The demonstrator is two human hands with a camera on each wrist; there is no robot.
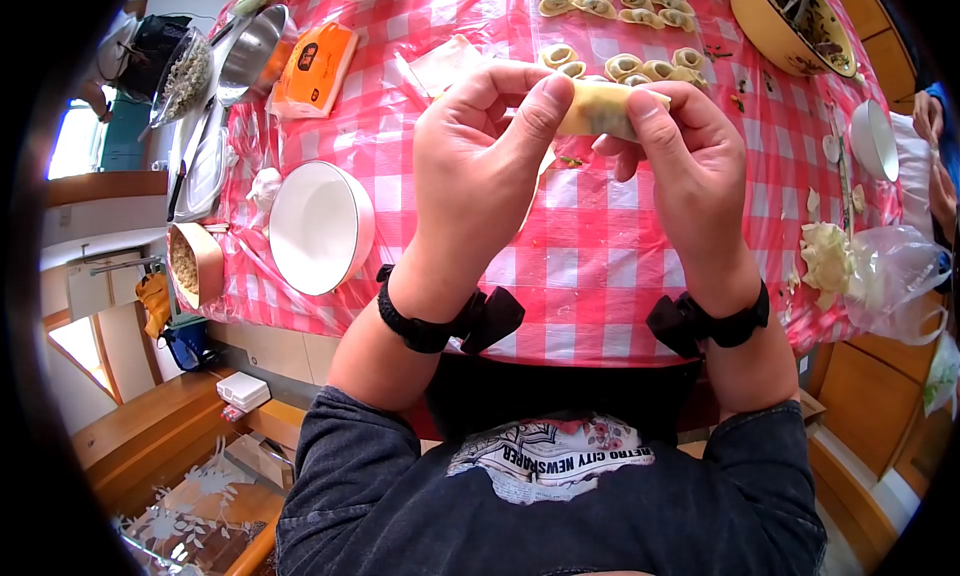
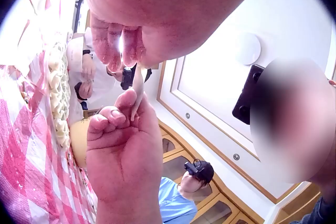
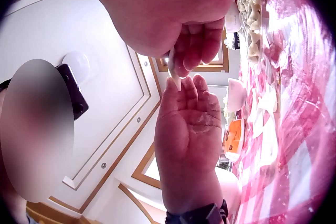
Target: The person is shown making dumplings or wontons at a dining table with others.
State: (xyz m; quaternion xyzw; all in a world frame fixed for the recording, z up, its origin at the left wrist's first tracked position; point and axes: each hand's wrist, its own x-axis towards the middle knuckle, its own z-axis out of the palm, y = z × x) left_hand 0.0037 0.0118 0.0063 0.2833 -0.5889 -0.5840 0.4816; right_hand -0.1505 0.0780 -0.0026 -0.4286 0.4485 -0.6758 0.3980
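Note:
Above the table, both hands hold up a folded dumpling wrapper (image 1: 598, 111) with dark filling showing through its lower middle. My left hand (image 1: 485, 151) pinches one end between thumb and fingers. The opposite end is pinched by my right hand (image 1: 695, 166). Edge-on in the left wrist view, the wrapper (image 2: 138, 90) is a thin pale strip between the two hands. Beyond the hands, finished dumplings (image 1: 640, 69) sit in rows. A pale stack of flat wrappers (image 1: 445, 64) lies behind my left hand.
An enamel bowl (image 1: 283, 226) stands left on the checked tablecloth (image 1: 590, 306), near an orange packet (image 1: 315, 71) and garlic (image 1: 264, 188). A yellow basin (image 1: 765, 36) of filling is at the back right. Cabbage leaves (image 1: 827, 261) and a plastic bag (image 1: 895, 286) lie right.

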